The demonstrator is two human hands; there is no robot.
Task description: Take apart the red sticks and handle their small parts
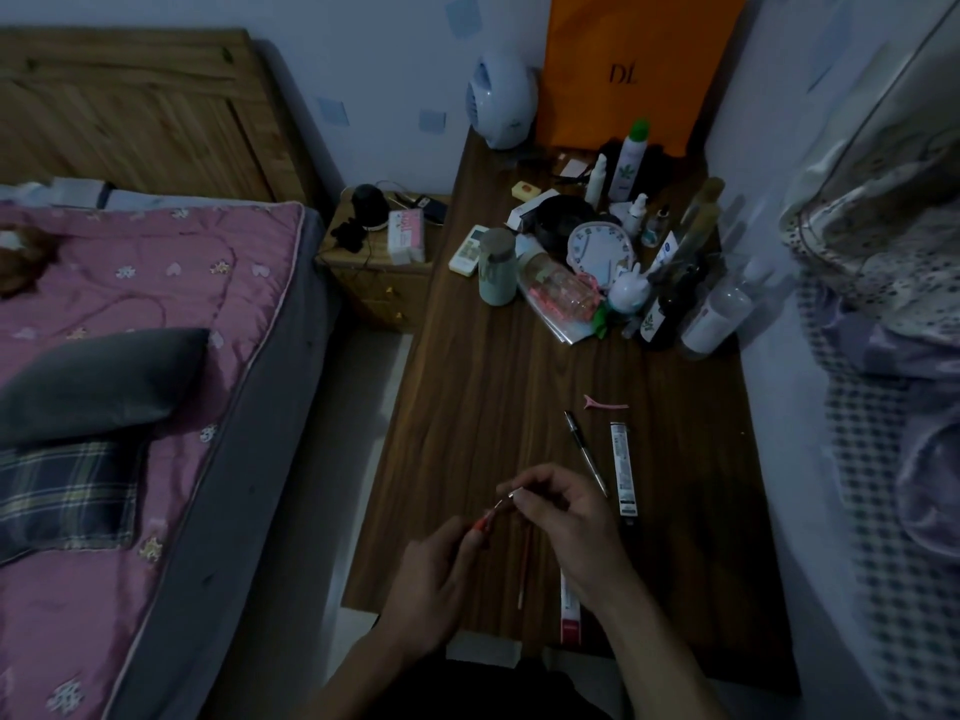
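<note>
Both hands hold a thin pen (498, 509) just above the table (467, 407). The left hand (431, 579) pinches its red lower end; the right hand (561, 517) pinches the silver upper end. It slants up to the right.

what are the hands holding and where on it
Both hands pinch a thin red pen-like stick with a silver tip: left hand at its red end, right hand at the silver end.

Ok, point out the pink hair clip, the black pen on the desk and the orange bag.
pink hair clip (605, 402), head view, middle of the clip
black pen (583, 449), head view, mid barrel
orange bag (639, 59), head view, front face
</note>
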